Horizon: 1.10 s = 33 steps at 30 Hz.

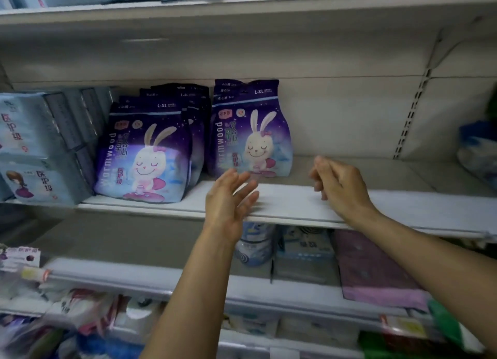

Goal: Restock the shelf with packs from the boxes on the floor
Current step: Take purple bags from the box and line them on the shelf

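Note:
Purple rabbit-print packs stand upright on the white middle shelf (pixel 349 200). A row of several packs (pixel 145 148) fills the left part, and a second short row (pixel 252 132) stands just to its right. My left hand (pixel 228 200) hovers in front of that second row with straight, spread fingers and holds nothing. To the right, my right hand (pixel 336 183) hangs over the shelf's front edge with loosely curled fingers, also holding nothing. No boxes on the floor are in view.
Light blue packs (pixel 35 148) are stacked at the shelf's far left. The shelf is bare to the right of the purple packs as far as a blue pack (pixel 476 148) at the edge. Lower shelves (pixel 242 291) hold mixed goods; another shelf hangs above.

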Tool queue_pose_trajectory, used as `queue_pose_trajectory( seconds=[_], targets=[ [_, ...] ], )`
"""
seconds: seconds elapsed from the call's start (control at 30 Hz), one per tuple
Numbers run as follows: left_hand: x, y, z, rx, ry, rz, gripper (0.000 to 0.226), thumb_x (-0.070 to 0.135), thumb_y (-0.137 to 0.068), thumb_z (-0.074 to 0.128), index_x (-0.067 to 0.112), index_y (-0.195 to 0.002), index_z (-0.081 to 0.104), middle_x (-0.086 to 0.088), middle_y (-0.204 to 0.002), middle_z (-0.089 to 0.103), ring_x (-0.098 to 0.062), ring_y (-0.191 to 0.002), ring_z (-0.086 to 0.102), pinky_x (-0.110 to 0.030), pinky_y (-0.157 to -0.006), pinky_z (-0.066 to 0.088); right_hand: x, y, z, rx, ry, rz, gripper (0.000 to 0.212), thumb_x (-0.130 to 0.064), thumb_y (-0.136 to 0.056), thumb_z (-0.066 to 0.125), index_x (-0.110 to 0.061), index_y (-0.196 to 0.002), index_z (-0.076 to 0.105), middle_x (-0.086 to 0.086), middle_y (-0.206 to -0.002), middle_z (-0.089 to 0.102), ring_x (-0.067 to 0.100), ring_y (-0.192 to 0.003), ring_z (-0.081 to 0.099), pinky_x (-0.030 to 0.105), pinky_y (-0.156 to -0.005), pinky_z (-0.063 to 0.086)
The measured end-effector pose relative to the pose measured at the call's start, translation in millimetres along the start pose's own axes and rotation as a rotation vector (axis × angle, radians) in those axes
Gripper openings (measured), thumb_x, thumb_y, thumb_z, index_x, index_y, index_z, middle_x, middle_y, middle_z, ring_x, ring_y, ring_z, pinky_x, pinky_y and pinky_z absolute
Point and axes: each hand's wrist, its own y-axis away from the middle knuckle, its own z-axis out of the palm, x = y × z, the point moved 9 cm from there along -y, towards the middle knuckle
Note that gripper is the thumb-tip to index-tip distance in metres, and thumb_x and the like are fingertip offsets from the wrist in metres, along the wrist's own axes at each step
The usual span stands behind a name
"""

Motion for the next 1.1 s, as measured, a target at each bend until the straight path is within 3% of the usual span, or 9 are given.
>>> queue_pose_trajectory(
  seconds=[0.2, 0.37, 0.47, 0.53, 0.63, 0.73, 0.83, 0.93, 1.1],
  targets=[
    [-59, 60, 19, -0.104, -0.063, -0.1, 0.021, 0.024, -0.098, 0.057, 0.015, -0.116, 0.064, -0.001, -0.085, 0.075, -0.013, -0.069, 0.071, -0.026, -0.059, 0.056, -2, 65, -20, -0.079, 0.046, -0.161, 0.051, -0.055, -0.093, 0.03, -0.026, -0.067, 0.063, -0.006, -0.056, 0.06, 0.013, -0.057, 0.06, 0.04, -0.064, 0.05],
    [-134, 98, -11, -0.029, -0.131, -0.258, 0.015, 0.023, -0.1, 0.053, 0.019, -0.109, 0.065, 0.002, -0.08, 0.075, -0.01, -0.064, 0.069, -0.026, -0.061, 0.057, 40, 130, -20, -0.283, 0.148, -0.169, 0.048, -0.05, -0.096, 0.038, -0.02, -0.069, 0.063, -0.013, -0.057, 0.058, 0.007, -0.056, 0.058, 0.035, -0.058, 0.049],
    [-188, 121, -45, 0.072, -0.149, -0.368, 0.016, 0.024, -0.099, 0.054, 0.019, -0.11, 0.065, 0.002, -0.085, 0.076, -0.013, -0.073, 0.072, -0.027, -0.062, 0.057, 104, 176, -15, -0.451, 0.11, 0.072, 0.04, -0.041, -0.099, 0.048, -0.018, -0.071, 0.065, -0.004, -0.06, 0.063, 0.005, -0.056, 0.058, 0.036, -0.059, 0.051],
    [-222, 136, -68, 0.132, -0.151, -0.454, 0.015, 0.024, -0.098, 0.054, 0.02, -0.108, 0.066, 0.002, -0.087, 0.076, -0.013, -0.076, 0.071, -0.027, -0.066, 0.057, 150, 213, -12, -0.521, -0.037, 0.365, 0.041, -0.04, -0.1, 0.046, -0.015, -0.074, 0.066, 0.0, -0.062, 0.065, 0.011, -0.054, 0.058, 0.032, -0.055, 0.049],
    [-273, 159, -104, 0.231, -0.142, -0.576, 0.014, 0.023, -0.099, 0.053, 0.02, -0.102, 0.066, 0.003, -0.087, 0.074, -0.012, -0.075, 0.068, -0.027, -0.073, 0.053, 224, 278, -4, -0.516, -0.162, 0.777, 0.051, -0.044, -0.101, 0.037, -0.007, -0.08, 0.066, 0.007, -0.061, 0.065, 0.016, -0.045, 0.056, 0.02, -0.04, 0.038],
    [-322, 177, -144, 0.317, -0.133, -0.676, 0.019, 0.025, -0.099, 0.053, 0.017, -0.112, 0.065, 0.002, -0.089, 0.075, -0.012, -0.077, 0.069, -0.028, -0.074, 0.053, 287, 351, 4, -0.525, -0.166, 1.056, 0.053, -0.046, -0.101, 0.037, -0.005, -0.083, 0.064, 0.006, -0.056, 0.063, 0.016, -0.04, 0.053, 0.016, -0.037, 0.032],
    [-367, 190, -184, 0.382, -0.171, -0.771, 0.019, 0.025, -0.1, 0.051, 0.018, -0.111, 0.064, -0.001, -0.099, 0.07, -0.014, -0.081, 0.065, -0.029, -0.074, 0.05, 334, 421, 10, -0.589, -0.135, 1.24, 0.051, -0.046, -0.1, 0.039, -0.004, -0.088, 0.065, 0.008, -0.06, 0.065, 0.016, -0.044, 0.056, 0.019, -0.042, 0.037],
    [-410, 199, -224, 0.458, -0.205, -0.831, 0.016, 0.02, -0.1, 0.048, 0.015, -0.107, 0.062, -0.003, -0.092, 0.069, -0.019, -0.083, 0.061, -0.031, -0.076, 0.047, 367, 482, 22, -0.642, -0.145, 1.398, 0.045, -0.042, -0.101, 0.042, -0.004, -0.089, 0.062, 0.008, -0.065, 0.064, 0.016, -0.051, 0.057, 0.021, -0.045, 0.039],
    [-496, 213, -314, 0.545, -0.293, -0.931, 0.031, 0.014, -0.097, 0.055, 0.012, -0.127, 0.056, -0.009, -0.098, 0.069, -0.023, -0.089, 0.063, -0.034, -0.072, 0.051, 422, 570, 53, -0.628, -0.115, 1.51, 0.029, -0.029, -0.1, 0.05, -0.005, -0.089, 0.063, 0.01, -0.069, 0.063, 0.018, -0.052, 0.055, 0.02, -0.048, 0.036]
  ],
)
